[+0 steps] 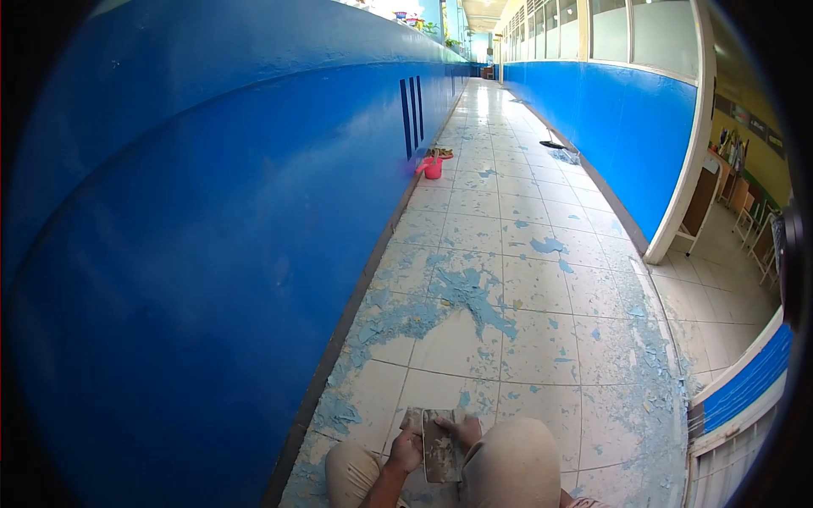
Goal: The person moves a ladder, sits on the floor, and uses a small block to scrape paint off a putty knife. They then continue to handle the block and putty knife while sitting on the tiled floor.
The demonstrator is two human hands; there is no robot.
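Low in the view, between the person's bent knees, my left hand [406, 449] is closed on a small flat plate [412, 417] with a worn grey surface. My right hand [466, 430] is beside it, its fingers wrapped round a flat scraper blade [441, 449] smeared with pale residue. The two flat tools touch or overlap at their edges. Light blue paint flakes [474, 298] lie scattered over the white tiles [449, 343] ahead of both hands.
A blue wall [212, 254] runs along the left, with a pink dipper [433, 168] and sandals [440, 153] at its foot. On the right are another blue wall [627, 110], a dark dustpan [552, 145] and an open doorway with furniture inside.
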